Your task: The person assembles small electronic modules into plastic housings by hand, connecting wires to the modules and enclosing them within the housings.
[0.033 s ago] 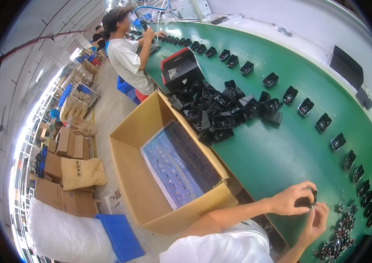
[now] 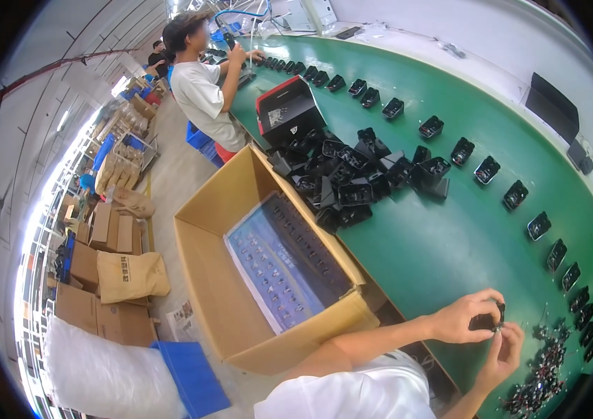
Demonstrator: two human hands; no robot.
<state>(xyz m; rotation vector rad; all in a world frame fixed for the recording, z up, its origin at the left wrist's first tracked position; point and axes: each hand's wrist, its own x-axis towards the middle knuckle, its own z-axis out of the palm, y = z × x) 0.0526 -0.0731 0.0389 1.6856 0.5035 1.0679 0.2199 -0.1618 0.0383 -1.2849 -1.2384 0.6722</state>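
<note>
Near the front right of the green bench, my left hand [image 2: 465, 319] is closed round a small black plastic housing [image 2: 481, 322], fingers over its top. My right hand [image 2: 504, 353] is pinched up against the housing's near right edge; whatever lies between its fingertips is too small to make out. Just right of my right hand is a heap of small wired components [image 2: 546, 359], with bits of red, white and black. Beyond it, a curved row of open black housings runs along the bench, one of them a housing [image 2: 539, 225] with its open side up.
A pile of black housings [image 2: 352, 171] lies at the bench's middle left, beside an open black-and-red box [image 2: 289, 115]. A large open carton [image 2: 202, 255] stands against the bench at my left. Farther off, a co-worker [image 2: 202, 91] handles parts at the bench.
</note>
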